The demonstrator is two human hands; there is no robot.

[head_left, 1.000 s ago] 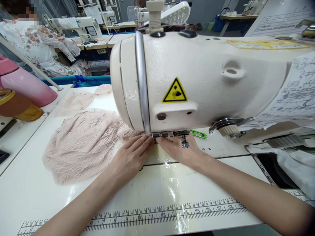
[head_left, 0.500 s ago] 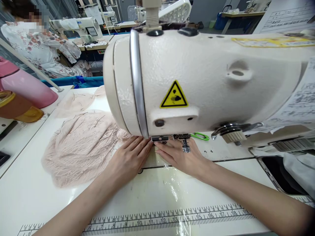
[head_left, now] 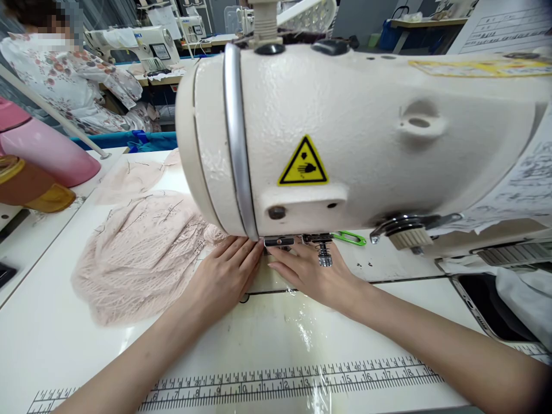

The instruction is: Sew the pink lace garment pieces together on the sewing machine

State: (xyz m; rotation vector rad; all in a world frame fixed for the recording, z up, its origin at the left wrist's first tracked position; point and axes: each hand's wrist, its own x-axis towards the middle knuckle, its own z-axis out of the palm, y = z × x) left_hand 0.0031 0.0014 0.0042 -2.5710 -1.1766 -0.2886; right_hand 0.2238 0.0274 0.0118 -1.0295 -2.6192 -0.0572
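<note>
Both hands rest on the white bed of a sewing machine, below its head. My left hand lies flat with its fingers stretched forward, touching the edge of a pale pink lace fabric. The fabric spreads in a loose heap to the left, with dark thread ends on it. My right hand lies opposite, palm down, its thumb apart from its fingers and pointing left. Metal parts of the machine partly cover those fingers. The needle area and the fingertips of both hands are hidden under the head.
A green safety pin lies behind my right hand. At right is a phone beside white cloth. A pink bottle and a brown-yellow cup are at left. A printed ruler runs along the front. Another person sits behind.
The view has shifted very slightly. Both hands stay in nearly the same place under the machine head, and the lace fabric looks the same.
</note>
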